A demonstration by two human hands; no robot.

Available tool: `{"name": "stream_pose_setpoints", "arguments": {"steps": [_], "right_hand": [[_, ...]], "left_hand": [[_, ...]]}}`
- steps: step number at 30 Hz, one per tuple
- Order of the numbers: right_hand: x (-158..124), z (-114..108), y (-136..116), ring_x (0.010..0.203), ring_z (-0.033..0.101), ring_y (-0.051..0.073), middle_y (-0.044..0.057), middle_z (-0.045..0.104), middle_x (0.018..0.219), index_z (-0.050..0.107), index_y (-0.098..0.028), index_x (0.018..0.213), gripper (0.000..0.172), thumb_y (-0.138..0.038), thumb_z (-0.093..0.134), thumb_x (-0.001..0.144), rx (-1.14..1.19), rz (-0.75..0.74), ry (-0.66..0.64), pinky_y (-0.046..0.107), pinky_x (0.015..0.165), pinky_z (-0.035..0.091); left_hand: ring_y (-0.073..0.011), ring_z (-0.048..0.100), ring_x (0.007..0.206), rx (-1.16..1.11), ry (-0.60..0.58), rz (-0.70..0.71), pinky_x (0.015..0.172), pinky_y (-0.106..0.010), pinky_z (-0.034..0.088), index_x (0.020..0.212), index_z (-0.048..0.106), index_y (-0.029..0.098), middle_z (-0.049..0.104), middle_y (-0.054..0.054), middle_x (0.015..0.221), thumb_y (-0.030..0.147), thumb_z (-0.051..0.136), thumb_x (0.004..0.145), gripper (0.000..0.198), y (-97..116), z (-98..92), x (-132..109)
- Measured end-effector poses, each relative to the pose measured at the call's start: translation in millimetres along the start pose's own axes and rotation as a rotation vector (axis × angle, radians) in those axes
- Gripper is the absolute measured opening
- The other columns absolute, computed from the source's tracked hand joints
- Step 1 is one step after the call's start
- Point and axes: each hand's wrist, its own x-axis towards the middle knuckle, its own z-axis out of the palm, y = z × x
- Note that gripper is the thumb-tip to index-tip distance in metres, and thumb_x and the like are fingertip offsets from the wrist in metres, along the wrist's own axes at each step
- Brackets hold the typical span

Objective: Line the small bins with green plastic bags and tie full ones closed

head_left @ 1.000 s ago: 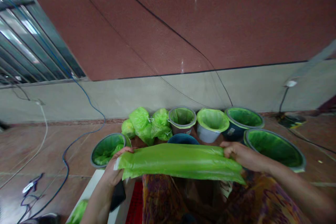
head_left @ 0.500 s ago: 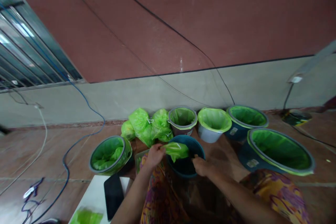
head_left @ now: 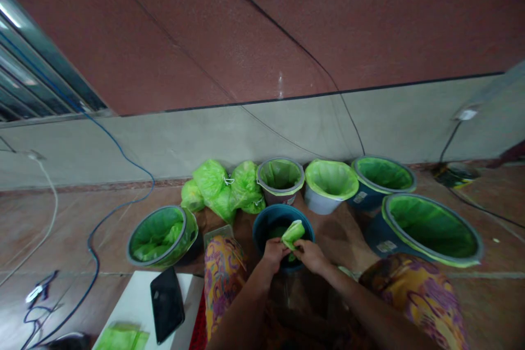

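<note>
A small bunched light-green plastic bag [head_left: 292, 233] is pinched between my two hands over a dark teal bucket [head_left: 259, 222]. My left hand [head_left: 274, 252] grips the bag's left side, fingers closed. From the right, my right hand [head_left: 310, 256] holds its lower edge, also closed. The bag's upper end sticks up towards the bucket's far rim, and a bit of green shows below my fingers. The bucket has no green liner over its rim, unlike the brown bucket [head_left: 280, 197] and the white bucket [head_left: 324, 205] behind it.
Two large blue lined buckets [head_left: 379, 240] stand at right, one behind the other. Tied green bags [head_left: 211, 180] lean by the wall. At left are a lined bucket [head_left: 135, 260] holding green plastic, and a white surface [head_left: 131, 295] with a phone [head_left: 167, 304] and folded green plastic [head_left: 123, 337].
My hands have come together; the right hand has taken hold of the bag's lower edge. The bag has turned from lying sideways to pointing upward. The view has shifted slightly.
</note>
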Motion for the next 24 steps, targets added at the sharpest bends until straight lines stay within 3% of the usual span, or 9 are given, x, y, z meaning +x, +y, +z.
{"name": "stream_pose_setpoints", "arguments": {"steps": [4,9,14,17,20,22,24], "right_hand": [[-0.9,-5.5,-0.4,0.073,0.062,0.014,0.004,0.069,0.074,0.069,-0.018,0.07,0.027,-0.03,0.048,0.083,0.006,0.058,0.05,0.022,0.063,0.038],[-8.7,-30.5,19.4,0.059,0.06,0.012,0.003,0.067,0.067,0.07,-0.018,0.079,0.038,-0.036,0.038,0.087,0.234,0.307,0.117,0.019,0.052,0.037],[-26.8,-66.5,47.7,0.074,0.065,0.02,0.009,0.07,0.075,0.071,-0.016,0.069,0.021,-0.025,0.053,0.075,-0.147,0.267,-0.029,0.024,0.059,0.04],[-27.6,-84.1,37.1,0.089,0.066,0.026,0.015,0.071,0.095,0.072,-0.015,0.096,0.029,-0.03,0.056,0.076,-0.299,0.186,0.0,0.03,0.073,0.044],[-12.2,-95.8,3.5,0.114,0.055,0.026,0.016,0.06,0.123,0.052,-0.013,0.131,0.058,-0.037,0.057,0.079,-0.247,-0.056,0.16,0.033,0.095,0.04],[4.0,-99.3,-20.8,0.122,0.048,0.025,0.014,0.054,0.131,0.044,-0.014,0.138,0.066,-0.037,0.058,0.078,-0.226,-0.181,0.207,0.034,0.102,0.034],[20.5,-97.9,-38.2,0.119,0.049,0.024,0.012,0.057,0.129,0.05,-0.018,0.133,0.057,-0.034,0.058,0.079,-0.225,-0.219,0.183,0.033,0.1,0.035]], "left_hand": [[-0.0111,0.057,0.054,0.151,0.128,0.019,0.058,-0.024,0.05,0.067,0.064,0.013,0.059,0.0,0.056,0.01,0.058,0.071,0.008,-2.1,-5.8,6.7],[-0.0151,0.061,0.064,0.433,0.299,0.092,0.06,-0.023,0.045,0.069,0.069,0.012,0.066,-0.005,0.063,0.008,0.054,0.074,0.016,14.0,-32.5,13.6],[-0.0185,0.065,0.086,0.658,0.367,0.193,0.074,-0.023,0.044,0.082,0.072,0.014,0.072,-0.009,0.084,0.01,0.051,0.079,0.022,41.7,-52.6,11.5],[-0.0184,0.063,0.094,0.761,0.346,0.277,0.082,-0.024,0.043,0.089,0.072,0.018,0.071,-0.008,0.097,0.012,0.049,0.081,0.024,58.3,-52.8,9.2],[-0.0176,0.061,0.097,0.959,0.237,0.477,0.088,-0.026,0.041,0.092,0.071,0.02,0.069,-0.006,0.101,0.011,0.045,0.083,0.029,72.7,-47.2,5.7],[-0.0177,0.059,0.1,1.086,0.12,0.616,0.092,-0.029,0.04,0.092,0.07,0.021,0.069,-0.005,0.101,0.009,0.043,0.082,0.031,81.2,-43.8,2.4],[-0.0182,0.057,0.104,1.156,0.023,0.695,0.096,-0.031,0.037,0.092,0.07,0.022,0.068,-0.005,0.104,0.008,0.043,0.082,0.033,88.8,-42.6,-1.0]]}}
